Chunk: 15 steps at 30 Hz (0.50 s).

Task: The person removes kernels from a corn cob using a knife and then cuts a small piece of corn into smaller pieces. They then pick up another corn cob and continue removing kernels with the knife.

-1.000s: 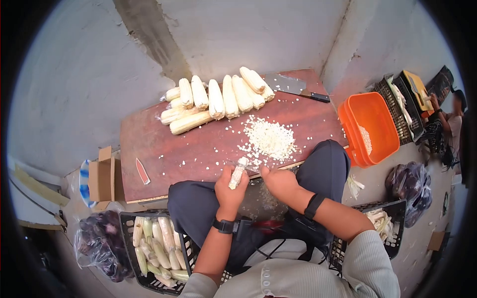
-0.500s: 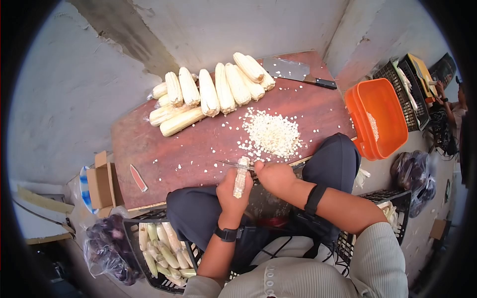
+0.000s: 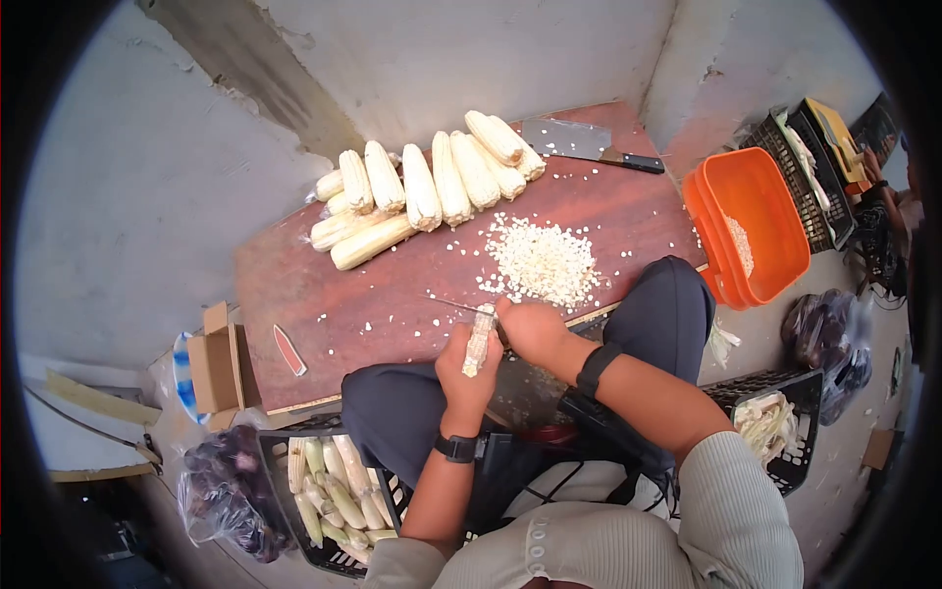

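Observation:
My left hand (image 3: pixel 465 371) is closed around a corn cob (image 3: pixel 478 344), holding it tilted over the near edge of the board. Much of the cob looks stripped of kernels. In my right hand (image 3: pixel 533 332) is a knife (image 3: pixel 451 302), its thin blade pointing left across the cob's far end; the fist hides its handle. Just beyond both hands lies a heap of white corn kernels (image 3: pixel 543 260), with loose ones scattered around. Several husked corn ears (image 3: pixel 422 187) are stacked at the back of the reddish board (image 3: pixel 324 290).
A cleaver (image 3: pixel 566 138) lies at the back right. An orange bin (image 3: pixel 765 216) with some kernels stands right of the board. Crates of corn (image 3: pixel 334 491) and husks (image 3: pixel 767 427) flank my legs. A red-and-white blade-shaped piece (image 3: pixel 288 350) lies at left. Another person (image 3: pixel 888 201) is far right.
The knife has moved toward the cob's far end, and both hands have shifted slightly away from my body. The whole view has shifted a little. The kernel heap looks much the same.

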{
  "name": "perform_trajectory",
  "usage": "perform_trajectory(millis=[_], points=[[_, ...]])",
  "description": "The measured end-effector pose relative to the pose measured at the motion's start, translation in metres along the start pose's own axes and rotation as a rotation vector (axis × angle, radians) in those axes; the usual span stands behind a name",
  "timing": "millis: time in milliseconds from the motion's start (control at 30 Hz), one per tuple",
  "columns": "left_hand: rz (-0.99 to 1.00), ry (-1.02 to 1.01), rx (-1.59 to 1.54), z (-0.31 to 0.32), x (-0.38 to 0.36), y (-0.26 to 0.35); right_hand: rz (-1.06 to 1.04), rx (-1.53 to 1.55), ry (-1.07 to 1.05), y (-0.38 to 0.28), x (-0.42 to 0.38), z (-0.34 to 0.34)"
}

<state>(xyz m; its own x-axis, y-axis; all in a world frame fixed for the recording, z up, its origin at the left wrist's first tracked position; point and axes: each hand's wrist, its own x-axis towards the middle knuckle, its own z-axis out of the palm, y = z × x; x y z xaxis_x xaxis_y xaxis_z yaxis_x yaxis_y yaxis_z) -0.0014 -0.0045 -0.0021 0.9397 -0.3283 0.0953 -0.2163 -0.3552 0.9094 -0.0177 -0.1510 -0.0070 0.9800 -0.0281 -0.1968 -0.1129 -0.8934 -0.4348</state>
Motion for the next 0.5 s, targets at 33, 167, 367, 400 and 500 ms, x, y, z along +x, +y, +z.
perform_trajectory(millis=[33, 167, 367, 400, 500], points=[[0.009, 0.018, -0.031, 0.001, -0.001, -0.005, -0.006, 0.061, 0.034, 0.001, -0.001, 0.003], [-0.051, 0.040, -0.166, 0.003, -0.007, -0.004, 0.000, 0.337, 0.125, 0.007, -0.008, 0.022], [-0.125, 0.030, -0.246, 0.000, -0.009, 0.000, 0.175, 0.578, 0.152, 0.017, -0.017, 0.017], [-0.149, 0.031, -0.260, -0.001, -0.009, 0.003, 0.189, 0.489, 0.257, 0.014, -0.020, 0.012], [-0.180, 0.041, -0.293, -0.003, -0.011, 0.007, 0.096, 0.228, 0.230, 0.012, -0.040, -0.002]])
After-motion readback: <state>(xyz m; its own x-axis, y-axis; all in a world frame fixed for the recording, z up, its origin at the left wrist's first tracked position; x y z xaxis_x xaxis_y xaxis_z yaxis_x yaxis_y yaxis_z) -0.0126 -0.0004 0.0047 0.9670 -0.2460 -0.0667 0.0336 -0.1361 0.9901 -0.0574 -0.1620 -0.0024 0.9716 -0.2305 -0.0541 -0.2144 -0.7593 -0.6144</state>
